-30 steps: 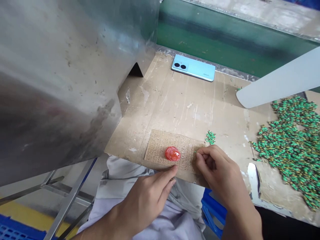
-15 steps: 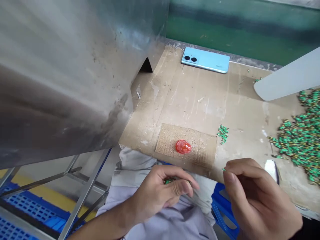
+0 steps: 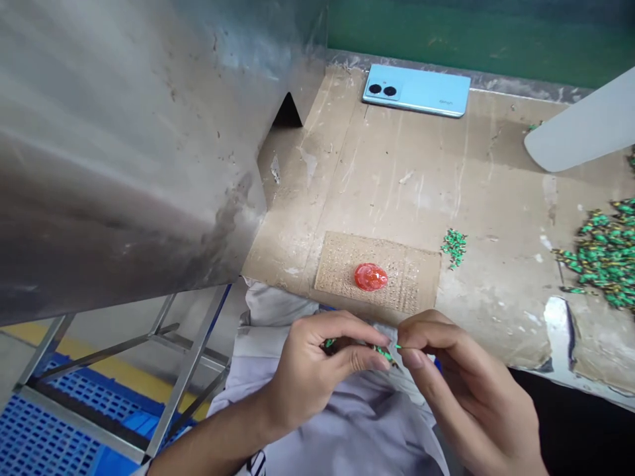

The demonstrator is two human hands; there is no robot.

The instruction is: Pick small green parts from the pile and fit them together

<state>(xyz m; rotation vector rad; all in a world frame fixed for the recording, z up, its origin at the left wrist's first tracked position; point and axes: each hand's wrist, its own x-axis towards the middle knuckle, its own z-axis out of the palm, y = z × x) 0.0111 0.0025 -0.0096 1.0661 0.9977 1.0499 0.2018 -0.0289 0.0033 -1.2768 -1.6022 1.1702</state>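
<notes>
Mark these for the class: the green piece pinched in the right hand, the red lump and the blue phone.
Green piece [image 3: 398,346]: head view, on its exposed green tip.
Red lump [image 3: 370,277]: head view, middle of its glossy top.
Blue phone [image 3: 418,91]: head view, middle of its back.

Top [image 3: 367,423]: pale lavender fabric falls in soft folds.
Lap cloth [image 3: 278,307]: off-white, rumpled.
Marking [image 3: 256,464]: black-and-white stripes show beside the left forearm [image 3: 223,426].
Left hand [image 3: 315,367], right hand [image 3: 471,387]: both bare.
</notes>
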